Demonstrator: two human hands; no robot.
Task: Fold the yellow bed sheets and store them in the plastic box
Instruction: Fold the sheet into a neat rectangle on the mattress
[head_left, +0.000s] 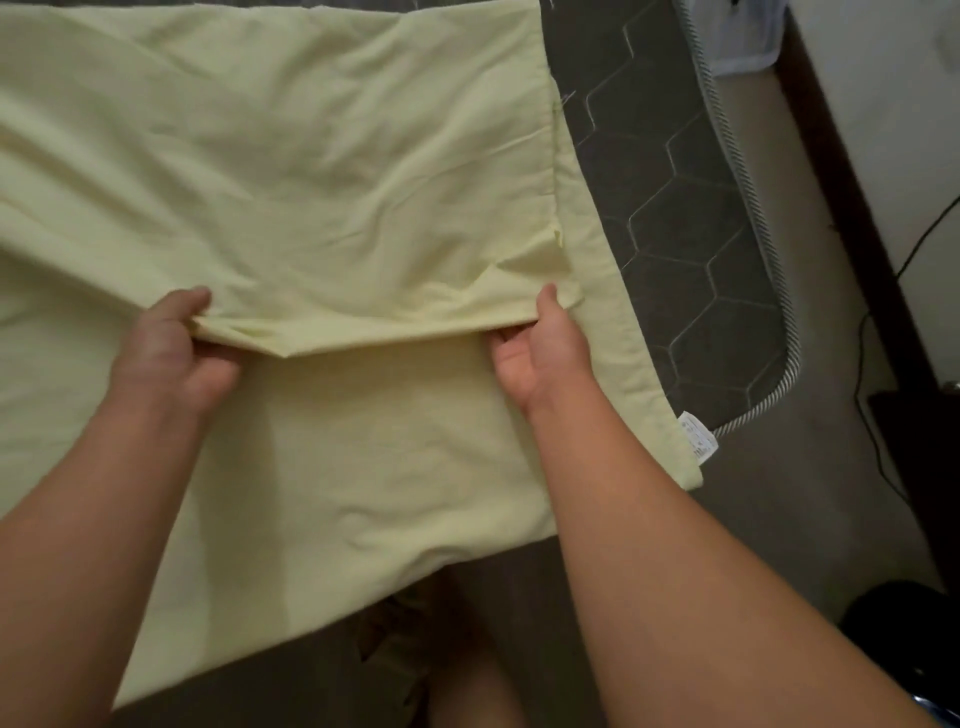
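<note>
Head view. The yellow bed sheet (291, 171) lies spread over a dark mattress (675, 218) with a hexagon quilt pattern, filling the upper left and centre of the frame and running off the top and left edges. A folded edge of the sheet crosses the middle of the frame almost horizontally, and both hands hold it. The left hand (169, 345) pinches the edge at centre left, thumb on top and fingers curled beneath. The right hand (540, 345) grips it at centre right, thumb over the cloth and fingers tucked under it.

The held edge is the long axis for the coming fold. The bulk of the sheet lies beyond the hands, toward the top of the frame, while a flat lower layer extends toward the bottom of the frame and hangs over the near edge of the bed. The two hands stand about level, neither clearly nearer the bulk. A white care label (698, 435) marks the lower layer's right corner.

Not determinable: the sheet's full extent and its layer count. The plastic box is not in view. The lower right corner is dark; a cable (872, 364) crosses the floor (779, 519) there.
</note>
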